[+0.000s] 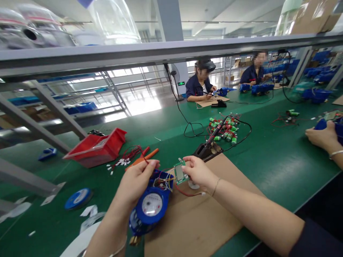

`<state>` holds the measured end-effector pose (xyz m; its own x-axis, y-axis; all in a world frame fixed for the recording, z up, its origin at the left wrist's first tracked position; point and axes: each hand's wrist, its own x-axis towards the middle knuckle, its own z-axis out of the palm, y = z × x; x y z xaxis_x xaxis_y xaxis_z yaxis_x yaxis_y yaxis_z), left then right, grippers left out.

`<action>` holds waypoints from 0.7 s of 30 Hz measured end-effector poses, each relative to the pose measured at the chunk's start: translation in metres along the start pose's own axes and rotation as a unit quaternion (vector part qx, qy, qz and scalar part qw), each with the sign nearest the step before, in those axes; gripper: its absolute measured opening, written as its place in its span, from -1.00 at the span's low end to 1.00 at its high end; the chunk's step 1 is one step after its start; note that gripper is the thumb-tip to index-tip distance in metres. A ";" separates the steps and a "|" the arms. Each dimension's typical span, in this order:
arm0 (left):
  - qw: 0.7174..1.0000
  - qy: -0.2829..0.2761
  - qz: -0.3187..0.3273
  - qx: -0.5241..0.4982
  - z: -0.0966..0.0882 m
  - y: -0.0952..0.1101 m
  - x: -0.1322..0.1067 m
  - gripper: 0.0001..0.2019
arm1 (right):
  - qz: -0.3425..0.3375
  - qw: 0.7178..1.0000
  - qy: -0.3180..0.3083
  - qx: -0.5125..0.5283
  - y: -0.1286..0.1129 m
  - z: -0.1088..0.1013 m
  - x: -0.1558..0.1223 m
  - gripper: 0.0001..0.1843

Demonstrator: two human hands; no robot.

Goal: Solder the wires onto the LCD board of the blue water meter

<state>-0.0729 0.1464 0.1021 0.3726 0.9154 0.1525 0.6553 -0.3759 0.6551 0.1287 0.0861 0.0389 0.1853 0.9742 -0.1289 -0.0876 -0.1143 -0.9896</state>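
Note:
My left hand (139, 180) is closed at the upper left edge of a blue water meter (151, 205); part of its grip is hidden. The meter has a round dial and a brass end, and colored wires show in its open box. A small green circuit board (180, 172) with a grey display is pinched in my right hand (198, 173), just right of that box. Thin wires run between board and box. A red cable with a white plug (203, 193) hangs below the board. Beneath lies a cardboard sheet (203, 226).
Behind my hands are a soldering iron (214, 134) in its stand, green batteries (232, 130), orange-handled pliers (146, 157) and a red bin (99, 150). A blue tape roll (78, 198) lies left. A co-worker's hand (325, 137) is at right; two people sit across. A shelf (171, 50) spans overhead.

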 end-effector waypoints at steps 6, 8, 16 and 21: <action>0.999 0.027 0.007 -0.039 -0.004 -0.036 -0.010 -0.44 | -0.042 0.993 -0.002 -0.113 0.012 -0.014 0.001 -0.76; 0.999 0.016 -0.005 -0.039 0.001 -0.043 -0.015 -0.44 | -0.048 0.990 -0.007 -0.135 0.014 -0.015 0.001 -0.76; 0.994 0.034 0.089 0.055 0.035 -0.009 -0.038 -0.57 | -0.054 0.985 0.025 -0.163 0.013 -0.038 -0.001 -0.69; 0.986 0.051 0.118 0.111 0.049 0.003 -0.045 -0.52 | -0.029 0.985 0.041 -0.167 0.024 -0.047 -0.002 -0.70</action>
<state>-0.0553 0.0966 0.0607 0.4703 0.8045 0.3627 0.6902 -0.5914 0.4169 0.1722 0.0726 0.0123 0.2604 0.9635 -0.0630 0.2497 -0.1302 -0.9595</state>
